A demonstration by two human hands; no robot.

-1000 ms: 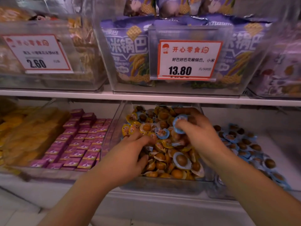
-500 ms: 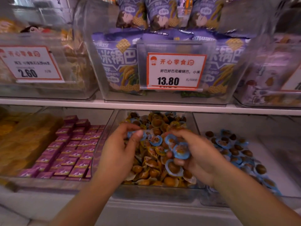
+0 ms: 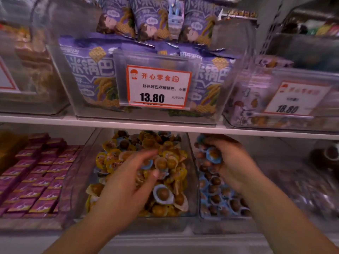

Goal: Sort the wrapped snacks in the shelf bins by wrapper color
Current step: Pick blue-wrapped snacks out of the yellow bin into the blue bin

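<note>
The clear middle bin [image 3: 192, 180] on the lower shelf holds mostly yellow-wrapped round snacks [image 3: 176, 156] with a few blue-wrapped ones [image 3: 163, 194] mixed in. My left hand [image 3: 126, 182] is over this pile, thumb and fingers pinching a blue-wrapped snack [image 3: 146, 164]. The bin to the right [image 3: 205, 219] holds blue-wrapped snacks [image 3: 214, 189]. My right hand [image 3: 229, 162] is above that bin, fingers curled round several blue-wrapped snacks [image 3: 212, 155].
A bin of purple boxed snacks [image 3: 40, 180] stands left of the middle bin. Close above the hands runs the white upper shelf edge [image 3: 165, 127], carrying clear bins of purple bags [image 3: 88, 70] and price tags [image 3: 157, 87].
My right hand has carried its blue-wrapped snacks from the middle bin over to the right bin. My left hand has come down onto the middle pile. The view has shifted to the right.
</note>
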